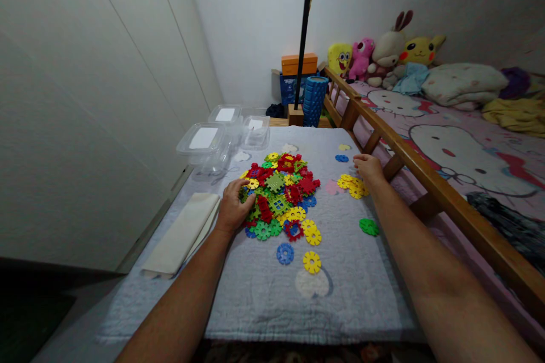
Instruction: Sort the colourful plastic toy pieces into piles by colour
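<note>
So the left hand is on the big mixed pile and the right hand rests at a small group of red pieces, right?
Not quite: in the head view the small group of pieces by the right hand is yellow, not red. The left hand is on the big mixed pile, as said.

White wardrobe doors [85, 96], wooden-railed bed [426, 176], plush toys [383, 54], black pole [304, 28]

Left hand [232, 207], right hand [369, 170] and forearms [430, 261] are bare.

Glossy plastic pieces [279, 193], quilted cloth mat [340, 289]
</note>
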The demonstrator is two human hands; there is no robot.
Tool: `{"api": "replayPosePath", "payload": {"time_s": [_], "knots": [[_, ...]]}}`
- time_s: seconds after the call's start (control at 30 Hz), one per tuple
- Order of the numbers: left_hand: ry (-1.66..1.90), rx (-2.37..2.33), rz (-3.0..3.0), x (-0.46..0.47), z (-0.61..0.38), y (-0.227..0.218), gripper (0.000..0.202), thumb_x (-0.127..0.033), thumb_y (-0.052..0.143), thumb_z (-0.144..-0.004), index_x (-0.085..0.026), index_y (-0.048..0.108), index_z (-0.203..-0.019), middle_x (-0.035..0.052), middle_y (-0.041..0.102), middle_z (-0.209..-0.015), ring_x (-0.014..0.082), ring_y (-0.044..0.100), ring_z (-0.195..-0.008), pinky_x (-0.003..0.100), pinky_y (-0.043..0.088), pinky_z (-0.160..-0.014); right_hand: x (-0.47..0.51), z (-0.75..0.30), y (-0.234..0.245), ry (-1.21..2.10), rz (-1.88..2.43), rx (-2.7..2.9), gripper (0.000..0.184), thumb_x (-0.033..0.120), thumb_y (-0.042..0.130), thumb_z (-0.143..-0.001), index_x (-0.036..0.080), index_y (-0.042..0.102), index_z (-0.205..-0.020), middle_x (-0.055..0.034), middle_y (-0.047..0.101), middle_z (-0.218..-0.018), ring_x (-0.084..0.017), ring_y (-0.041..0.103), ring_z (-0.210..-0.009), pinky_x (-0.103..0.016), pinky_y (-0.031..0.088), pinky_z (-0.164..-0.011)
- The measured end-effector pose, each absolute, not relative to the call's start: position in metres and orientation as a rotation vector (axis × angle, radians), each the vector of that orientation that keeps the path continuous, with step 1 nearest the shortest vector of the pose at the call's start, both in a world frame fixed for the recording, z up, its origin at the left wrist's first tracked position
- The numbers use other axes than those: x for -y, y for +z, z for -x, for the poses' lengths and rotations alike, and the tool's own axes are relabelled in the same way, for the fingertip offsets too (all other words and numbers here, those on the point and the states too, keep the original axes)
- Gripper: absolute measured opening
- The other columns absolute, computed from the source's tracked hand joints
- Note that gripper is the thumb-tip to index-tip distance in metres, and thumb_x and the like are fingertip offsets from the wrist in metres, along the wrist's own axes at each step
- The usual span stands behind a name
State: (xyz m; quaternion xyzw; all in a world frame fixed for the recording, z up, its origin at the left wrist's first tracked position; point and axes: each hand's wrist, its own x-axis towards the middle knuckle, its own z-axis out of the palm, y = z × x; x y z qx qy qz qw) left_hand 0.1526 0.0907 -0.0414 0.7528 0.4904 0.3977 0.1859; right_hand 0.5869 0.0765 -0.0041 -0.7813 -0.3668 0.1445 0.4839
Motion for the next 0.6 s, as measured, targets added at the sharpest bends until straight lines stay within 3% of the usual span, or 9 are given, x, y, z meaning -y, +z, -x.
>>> {"api": "replayPosePath", "payload": {"time_s": [0.1,0.27,0.33,0.43,0.6], "knots": [[1.118,-1.379,-2.127,-0.091,-0.153,-0.041,0.033,-0.035,0.062,-0.083,-0.021,0.061,-0.113,0.0105,0.063,-0.122,0.0282,0.057,-0.121,0.047,0.043,-0.110,-0.052,-0.559,0.006,0.468,1.799,0.959,0.024,0.028,0.061,-0.073,0.015,0.070,-0.091,-0.0045,0.070,-0.080,-0.014,0.060,-0.067,-0.023,0.044,-0.056],[1.133,-1.379,-2.120,-0.090,-0.154,-0.040,0.033,-0.034,0.063,-0.082,-0.021,0.061,-0.112,0.0102,0.063,-0.122,0.0280,0.058,-0.120,0.046,0.044,-0.109,-0.007,-0.495,0.008,0.771,1.665,1.550,0.018,0.030,0.060,-0.080,0.018,0.072,-0.087,-0.0023,0.069,-0.076,-0.015,0.060,-0.066,-0.026,0.046,-0.061],[1.133,-1.379,-2.124,-0.090,-0.154,-0.040,0.033,-0.034,0.063,-0.082,-0.021,0.061,-0.112,0.0104,0.063,-0.122,0.0282,0.057,-0.121,0.047,0.043,-0.110,0.004,-0.473,0.001,0.684,1.685,1.779,0.015,0.022,0.058,-0.082,0.018,0.072,-0.083,-0.0028,0.069,-0.079,-0.016,0.062,-0.074,-0.027,0.047,-0.071],[1.127,-1.382,-2.134,-0.090,-0.154,-0.041,0.033,-0.034,0.062,-0.082,-0.021,0.061,-0.112,0.0109,0.063,-0.122,0.0285,0.057,-0.121,0.047,0.043,-0.110,0.012,-0.454,-0.014,0.435,1.751,1.944,0.021,0.014,0.060,-0.082,0.018,0.074,-0.098,-0.0068,0.068,-0.097,-0.018,0.062,-0.093,-0.029,0.047,-0.084],[1.126,-1.389,-2.139,-0.089,-0.154,-0.040,0.033,-0.035,0.062,-0.083,-0.020,0.061,-0.112,0.0112,0.063,-0.122,0.0283,0.057,-0.120,0.046,0.043,-0.109,0.011,-0.447,-0.025,0.215,1.842,2.067,0.028,0.019,0.065,-0.087,0.018,0.071,-0.115,-0.0099,0.061,-0.113,-0.022,0.058,-0.106,-0.032,0.048,-0.091]]}}
